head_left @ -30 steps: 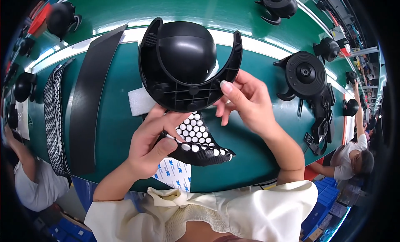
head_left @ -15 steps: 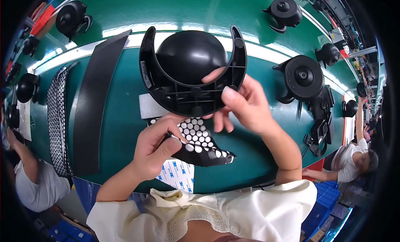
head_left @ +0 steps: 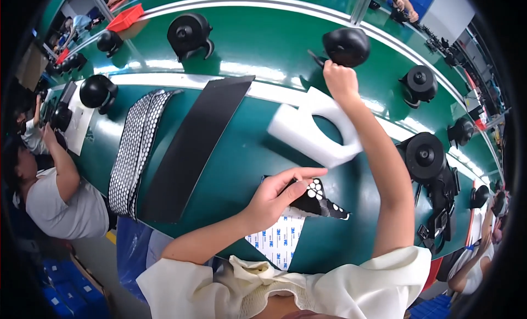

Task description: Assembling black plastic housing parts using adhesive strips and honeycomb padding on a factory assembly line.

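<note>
Black housing (head_left: 347, 47) was located at the far green surface (head_left: 263, 47), beyond the white foam block (head_left: 288, 127). The right hand (head_left: 341, 82) was closed on its near edge. The left hand (head_left: 274, 201) was positioned at the white-dotted black piece (head_left: 315, 194); whether it gripped this piece could not be determined. Printed backing sheet (head_left: 281, 242) lay nearer, partly beneath that piece.

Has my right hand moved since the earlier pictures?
Yes: the right hand has gone forward, from the near side of the white strip to beyond it, over the far green surface.
</note>
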Tool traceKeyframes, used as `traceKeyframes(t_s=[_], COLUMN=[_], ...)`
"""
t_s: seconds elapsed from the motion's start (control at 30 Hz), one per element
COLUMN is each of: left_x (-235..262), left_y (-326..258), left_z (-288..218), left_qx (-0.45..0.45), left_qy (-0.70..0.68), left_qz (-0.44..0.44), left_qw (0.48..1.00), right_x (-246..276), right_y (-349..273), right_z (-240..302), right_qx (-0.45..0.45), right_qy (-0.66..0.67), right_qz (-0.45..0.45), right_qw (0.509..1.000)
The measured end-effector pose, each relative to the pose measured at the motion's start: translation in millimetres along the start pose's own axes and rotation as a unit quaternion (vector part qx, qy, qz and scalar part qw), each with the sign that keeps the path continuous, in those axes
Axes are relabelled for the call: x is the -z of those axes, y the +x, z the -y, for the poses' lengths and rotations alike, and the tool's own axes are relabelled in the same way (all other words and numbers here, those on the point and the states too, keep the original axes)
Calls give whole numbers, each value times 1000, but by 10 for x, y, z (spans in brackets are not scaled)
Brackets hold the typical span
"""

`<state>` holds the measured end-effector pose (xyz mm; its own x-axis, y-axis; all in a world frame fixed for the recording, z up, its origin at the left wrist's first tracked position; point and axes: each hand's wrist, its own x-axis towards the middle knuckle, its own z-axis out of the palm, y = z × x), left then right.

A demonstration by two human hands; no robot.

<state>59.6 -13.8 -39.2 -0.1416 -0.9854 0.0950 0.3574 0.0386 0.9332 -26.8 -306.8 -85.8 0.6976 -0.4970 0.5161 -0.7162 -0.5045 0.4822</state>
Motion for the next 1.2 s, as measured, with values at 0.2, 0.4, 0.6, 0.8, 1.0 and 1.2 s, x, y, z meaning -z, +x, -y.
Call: traceKeyframes(t_s=[0.2,0.4,0.6,0.8,1.0,1.2], left_x=[-24,40,146,256,255,239], left_y=[8,-98,-111,-56,-27,16], left_z=[-69,32,21,-14,39,101], left_qx=[-4,22,-13,-61,-28,-46], left_qy=[-23,70,45,31,47,55], left_qz=[4,-135,-136,-117,-118,-57], left_qw=[1000,988,990,991,991,996], right_x=[-28,249,1141,81,-267,-704], right_y=[130,164,189,-1020,-1413,-1695], right_z=[-139,68,-1257,-3445,-3416,-3565], right_qx=[69,34,-73,-275,-492,-482], right_qy=[7,148,285,199,561,487], right_qz=[73,341,365,24,139,-89], right_qw=[995,928,883,940,650,723])
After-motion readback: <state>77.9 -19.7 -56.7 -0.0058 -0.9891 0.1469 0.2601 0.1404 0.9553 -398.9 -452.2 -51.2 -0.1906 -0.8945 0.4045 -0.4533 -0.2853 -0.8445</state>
